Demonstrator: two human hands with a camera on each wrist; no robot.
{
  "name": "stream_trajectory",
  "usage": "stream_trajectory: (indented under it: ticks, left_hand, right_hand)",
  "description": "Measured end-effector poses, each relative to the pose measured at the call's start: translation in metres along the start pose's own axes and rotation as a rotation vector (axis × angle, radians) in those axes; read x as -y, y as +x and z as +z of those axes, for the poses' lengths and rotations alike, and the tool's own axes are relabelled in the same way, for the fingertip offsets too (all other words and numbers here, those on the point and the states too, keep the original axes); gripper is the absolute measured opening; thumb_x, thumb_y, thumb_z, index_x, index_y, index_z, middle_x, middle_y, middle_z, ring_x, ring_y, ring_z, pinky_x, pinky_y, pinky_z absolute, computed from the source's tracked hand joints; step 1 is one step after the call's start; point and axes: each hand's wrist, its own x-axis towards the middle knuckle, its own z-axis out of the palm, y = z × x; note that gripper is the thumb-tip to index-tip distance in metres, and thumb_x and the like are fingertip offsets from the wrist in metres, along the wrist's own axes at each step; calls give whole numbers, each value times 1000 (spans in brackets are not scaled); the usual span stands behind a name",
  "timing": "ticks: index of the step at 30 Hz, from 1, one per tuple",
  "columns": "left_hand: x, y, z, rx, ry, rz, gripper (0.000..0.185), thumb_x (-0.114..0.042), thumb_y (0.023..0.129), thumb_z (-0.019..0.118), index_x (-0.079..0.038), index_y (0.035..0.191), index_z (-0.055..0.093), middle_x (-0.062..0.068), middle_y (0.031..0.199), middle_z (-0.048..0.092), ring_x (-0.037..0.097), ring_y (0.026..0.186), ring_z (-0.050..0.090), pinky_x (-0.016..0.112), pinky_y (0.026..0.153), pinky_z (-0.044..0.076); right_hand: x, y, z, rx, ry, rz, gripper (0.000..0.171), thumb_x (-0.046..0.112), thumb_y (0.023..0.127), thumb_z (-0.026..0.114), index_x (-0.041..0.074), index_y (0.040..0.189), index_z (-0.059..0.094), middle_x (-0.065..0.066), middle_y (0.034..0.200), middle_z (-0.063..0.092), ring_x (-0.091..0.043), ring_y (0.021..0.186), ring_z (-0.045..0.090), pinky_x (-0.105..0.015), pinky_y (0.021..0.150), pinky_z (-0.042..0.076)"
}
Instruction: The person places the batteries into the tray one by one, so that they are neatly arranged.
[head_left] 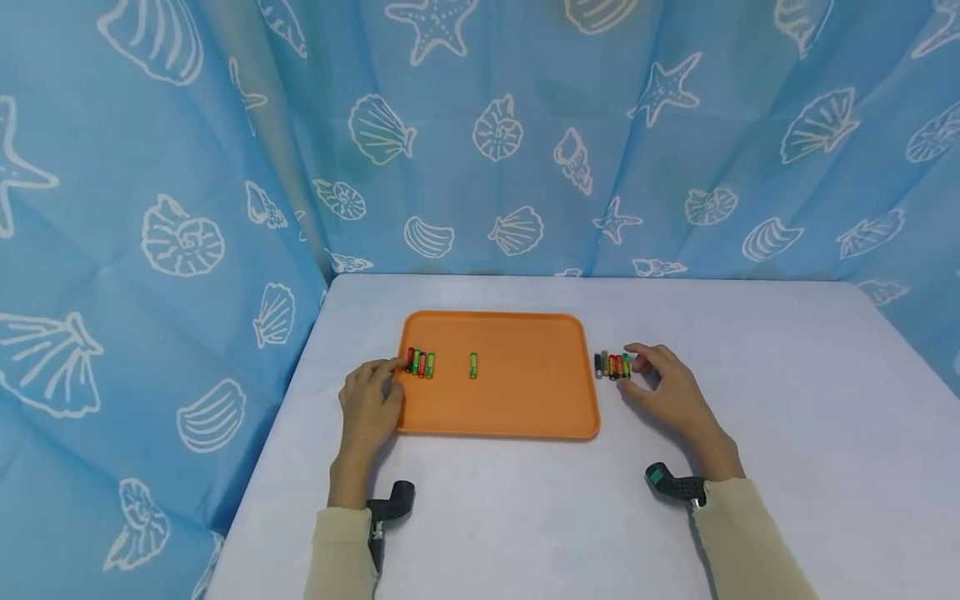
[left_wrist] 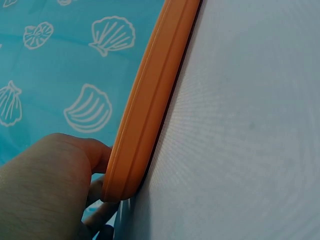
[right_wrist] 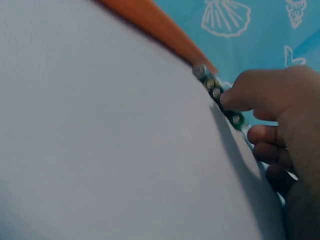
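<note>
The work in hand looks like moving small cylindrical batteries, one at a time, from the white counter (head_left: 525, 517) into the shallow orange plastic tray (head_left: 525, 408).

A short row of batteries in green, red and grey wrappers (head_left: 613, 365) lies on the counter just beside the tray's right edge. The right hand (head_left: 667, 385) is at the row's right end, thumb and forefinger curled in around the outermost green battery; whether it is already pinched or only touched cannot be told.

Inside the tray, a cluster of four red and green batteries (head_left: 420, 363) lies near the left rim, with a single green battery (head_left: 473, 365) apart from them toward the middle. The left hand (head_left: 370, 404) rests at the tray's left edge, its forefinger reaching over the rim to the cluster and the other fingers loosely bent, gripping nothing.

The next move seems to call for a clean pinch on one battery without rolling its neighbours.

No brand or lettering on the wrappers is legible.
</note>
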Motion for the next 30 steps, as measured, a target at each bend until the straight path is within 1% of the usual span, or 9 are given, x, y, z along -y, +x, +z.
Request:
stream_trajectory:
  ticks: [3,6,10,14,21,26,30]
  left_hand:
    - [-2,3,-3,-1,6,8,37,-12,99,52,-12,134,62,14,136,52,37,137,31,56,115,12]
    - [-5,6,-4,-4,10,12,37,-12,99,52,-12,134,63,14,136,52,37,137,31,56,115,12]
    - [-8,9,-3,-6,17,13,38,-12,98,53,-12,135,62,15,136,52,38,137,31,56,115,13]
    - [-9,9,-3,-7,18,1,38,-12,98,53,-11,135,62,16,137,51,38,138,30,56,115,12]
    - [-4,4,-1,-31,9,1,37,-11,98,53,-10,135,62,18,137,51,40,137,30,58,114,13]
    - [-2,-1,2,-31,9,1,37,-10,98,54,-9,133,63,19,137,52,41,136,31,58,113,14]
    - [-4,-3,3,-46,8,12,35,-8,97,54,-9,131,64,19,136,53,41,135,32,59,112,15]
  right_hand:
    - [-3,3,-4,47,16,20,53,16,88,72,3,136,55,-10,105,54,-26,99,50,-49,95,44]
    - [-5,4,-9,76,8,29,50,16,90,71,3,136,55,-10,106,55,-27,99,50,-49,93,43]
    - [-5,4,-14,86,16,33,47,17,91,71,3,134,57,-9,105,56,-26,99,51,-48,91,44]
    - [-5,6,-17,104,27,28,47,19,91,73,4,133,58,-7,104,56,-24,99,52,-47,91,45]
    - [-6,10,-22,162,15,-7,48,13,90,71,3,135,57,-6,103,55,-23,97,51,-46,90,46]
    - [-8,3,-17,163,22,8,46,11,90,72,2,133,59,-5,103,55,-23,98,52,-47,92,46]
    - [-10,0,-17,129,14,32,44,15,88,76,4,127,62,-3,102,56,-21,96,53,-45,91,48]
